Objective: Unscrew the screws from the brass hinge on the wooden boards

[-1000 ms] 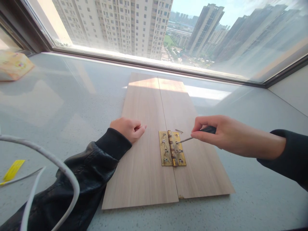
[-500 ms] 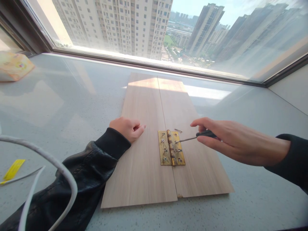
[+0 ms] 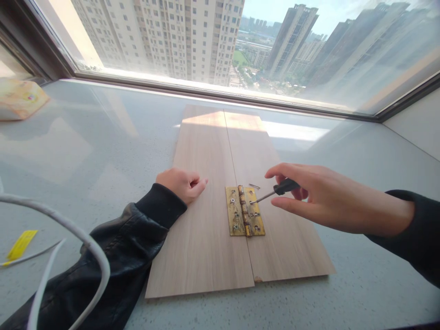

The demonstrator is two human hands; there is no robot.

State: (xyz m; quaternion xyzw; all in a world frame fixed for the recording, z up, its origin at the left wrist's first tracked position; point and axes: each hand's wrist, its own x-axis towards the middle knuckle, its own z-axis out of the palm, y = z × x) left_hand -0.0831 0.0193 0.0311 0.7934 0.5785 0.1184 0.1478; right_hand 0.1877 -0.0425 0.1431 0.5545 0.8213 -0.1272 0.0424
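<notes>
My right hand [image 3: 319, 195] holds a screwdriver [image 3: 286, 185] by its black handle, with thumb and forefinger spread apart around it. The shaft slants down to the left, its tip at a hole in the right leaf of a worn brass hinge [image 3: 255, 224]. This hinge straddles the seam between a left wooden board [image 3: 202, 247] and a right wooden board [image 3: 285, 247]. Screw heads show in several of its holes. A loose screw [image 3: 255, 186] lies just above the hinge's right leaf. Curled into a fist, my left hand [image 3: 180, 183] rests on the left board.
The boards lie on a speckled pale sill [image 3: 113, 151] below a large window [image 3: 223, 46]. A white cable [image 3: 85, 243] loops across the lower left, near a yellow tag [image 3: 22, 244]. At the far left sits an orange and white packet [image 3: 22, 98].
My right hand has shifted slightly left and its thumb and forefinger have spread. The screwdriver handle stands steeper, its tip still at the hinge. My left hand has not moved.
</notes>
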